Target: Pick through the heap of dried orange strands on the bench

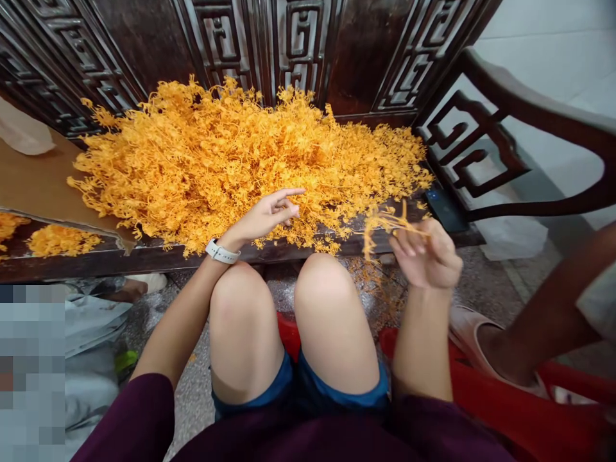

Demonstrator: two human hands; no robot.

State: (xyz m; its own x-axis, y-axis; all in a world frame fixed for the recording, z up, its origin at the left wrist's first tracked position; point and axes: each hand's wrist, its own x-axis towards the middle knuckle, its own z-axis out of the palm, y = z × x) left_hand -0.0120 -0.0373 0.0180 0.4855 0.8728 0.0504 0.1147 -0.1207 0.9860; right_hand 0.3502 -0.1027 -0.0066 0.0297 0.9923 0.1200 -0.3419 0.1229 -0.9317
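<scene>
A large heap of orange, branching plastic-looking sprigs (216,160) covers much of the dark wooden bench (385,244). My left hand (269,215), with a pale watch strap on the wrist, hovers at the heap's front edge. Its index finger stretches out and its thumb is apart, with nothing seen between them. Off the bench's front edge to the right, my right hand (428,253) has its fingers curled round the thin stem of one orange sprig (375,228). That sprig's branched end points left toward the heap.
Behind the heap rises a carved wooden backrest (301,38), with an armrest (481,141) at right. A dark phone-like object (445,208) lies beside the armrest. Cardboard (48,173) stands left. Another person's foot (500,353) is at right, near red plastic (481,398). Orange bits litter the floor.
</scene>
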